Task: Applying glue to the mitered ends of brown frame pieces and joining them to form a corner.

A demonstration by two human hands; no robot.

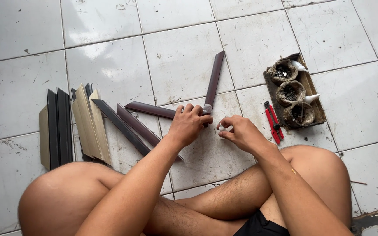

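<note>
Person sat cross-legged on a white tiled floor [184, 57], camera looking down over both bare knees.

Left hand [189, 124] was curled over the corner where two dark maroon strips met. One strip [214, 78] ran up and away from the hand; the other strip [150, 109] lay nearly flat, pointing to the person's left. The fingers were clenched over the joint, grasping it and pressing it to the floor. A pale grey patch showed at the joint just above the knuckles.

Right hand [241, 131] sat just beside the left, apart from it. Thumb and fingers were pinched on a small white object [221, 127]; too small to identify, possibly a cap or nozzle.

Further maroon strips [136, 129] lay slanted under and left of the left forearm. Further left, a fan of cut pieces: beige strips [90, 124] and black strips [57, 126], side by side and partly overlapping, near the left knee.

To the right of the right hand, a red utility knife [273, 122] lay on the tile. Just beyond it, a brown tray [318, 107] held three crusted round cups [290, 92] in a row, with two white pointed tubes [311, 98] resting at the tray's right side. A dark object was cut off by the right frame edge.
</note>
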